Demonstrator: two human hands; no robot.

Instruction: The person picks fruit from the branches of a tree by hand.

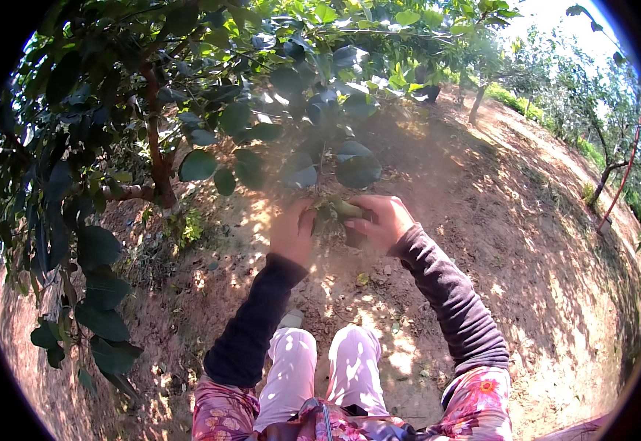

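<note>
A greenish bundle (331,212) hangs at the lower end of a thin leafy twig (321,160), in front of me at the middle of the view. Haze blurs it, so whether it is a fruit, folded leaves or a covering cannot be told. My right hand (382,220) pinches its right side between thumb and fingers. On the opposite side my left hand (293,231) curls around the bundle's left edge, its fingertips partly hidden. Broad green leaves (358,165) droop just above both hands.
A tree trunk (158,160) with dense foliage stands at the left. One leafy branch (105,308) hangs low there. Sloping bare soil (464,220) lies in dappled light. A reddish pole (621,176) leans by a tree at the far right.
</note>
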